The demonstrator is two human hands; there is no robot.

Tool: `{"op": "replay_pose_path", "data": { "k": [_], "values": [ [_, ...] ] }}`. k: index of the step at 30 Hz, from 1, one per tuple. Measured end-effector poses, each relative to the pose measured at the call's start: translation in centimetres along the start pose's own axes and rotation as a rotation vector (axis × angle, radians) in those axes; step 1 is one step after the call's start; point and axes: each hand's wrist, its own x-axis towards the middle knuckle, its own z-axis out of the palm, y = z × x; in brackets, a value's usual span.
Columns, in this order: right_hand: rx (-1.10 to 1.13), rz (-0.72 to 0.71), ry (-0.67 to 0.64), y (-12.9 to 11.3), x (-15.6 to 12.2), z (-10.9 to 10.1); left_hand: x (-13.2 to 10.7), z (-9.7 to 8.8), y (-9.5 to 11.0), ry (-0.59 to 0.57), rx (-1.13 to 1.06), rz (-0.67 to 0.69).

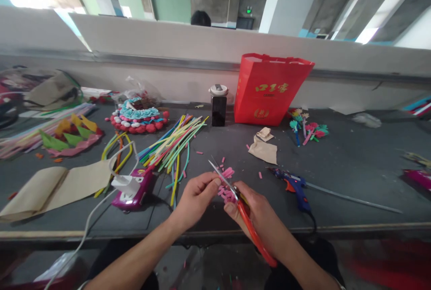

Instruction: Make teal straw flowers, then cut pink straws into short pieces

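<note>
Left of the scissors (235, 200), a purple power strip (134, 189) lies on the table (353, 177). The left hand (195, 198) pinches a pink strip (225, 192) at the blades. The right hand (259, 218) is closed around the red scissors handles. Just right lies a blue glue gun (294, 186).

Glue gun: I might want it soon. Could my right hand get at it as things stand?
Probably not at once: the right hand is holding the scissors. Otherwise the glue gun lies unobstructed just beside it on the table.
</note>
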Motion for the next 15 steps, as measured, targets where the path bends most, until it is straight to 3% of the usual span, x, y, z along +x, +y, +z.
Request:
{"op": "replay_pose_path", "data": {
  "k": [7,12,15],
  "values": [
    [0.167,0.124,-0.052,-0.6,-1.4,1.4,-1.6,-0.3,1.4,0.006,0.182,-0.017],
    [0.333,0.246,-0.043,-0.4,-1.6,2.5,-1.6,-0.8,0.9,0.024,0.183,-0.150],
    [0.485,0.340,-0.111,-0.2,-1.8,2.9,-1.5,-1.1,0.6,0.014,0.181,-0.258]
  ]
}}
